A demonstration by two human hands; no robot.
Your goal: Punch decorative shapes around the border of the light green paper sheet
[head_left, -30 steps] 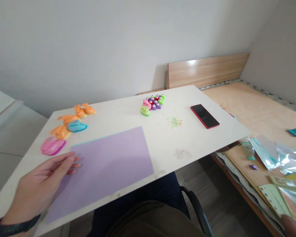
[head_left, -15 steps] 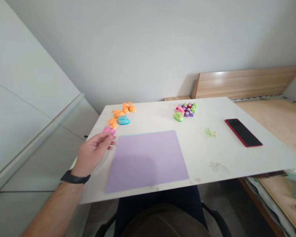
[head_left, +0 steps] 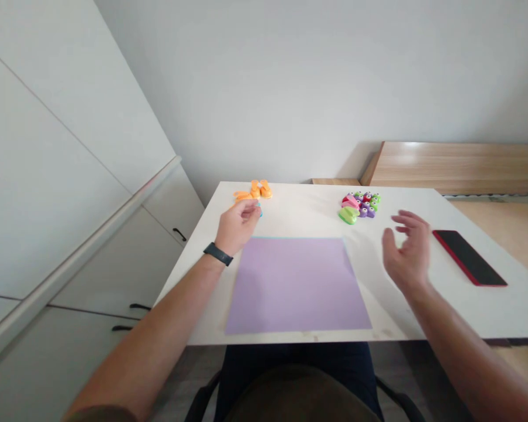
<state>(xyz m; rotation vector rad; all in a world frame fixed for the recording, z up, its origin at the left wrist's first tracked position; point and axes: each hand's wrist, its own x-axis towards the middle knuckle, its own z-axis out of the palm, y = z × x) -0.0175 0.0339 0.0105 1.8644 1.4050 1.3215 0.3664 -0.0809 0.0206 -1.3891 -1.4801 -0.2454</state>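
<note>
My left hand [head_left: 240,225] hovers low over the far left of the white table top [head_left: 303,220], its fingers curled, right next to the orange craft punches [head_left: 256,190]. A blue punch [head_left: 259,212] barely shows past my fingers, and the pink punch is hidden, so I cannot tell if this hand holds anything. My right hand [head_left: 407,252] is raised above the table with empty, spread fingers, between the lilac paper sheet [head_left: 294,287] and the red-edged phone [head_left: 469,257]. Nearer the back stands a cluster of small colourful punches [head_left: 361,205].
White cabinets with black handles [head_left: 114,234] stand left of the table. A light wooden board [head_left: 457,164] leans behind it, against the wall. A pale wooden surface [head_left: 497,220] lies to the right. My legs and a chair sit below the front edge.
My view has swung left and levelled. My left hand has moved farther up the table, over the punches, covering the pink one. My right hand has come up over the table.
</note>
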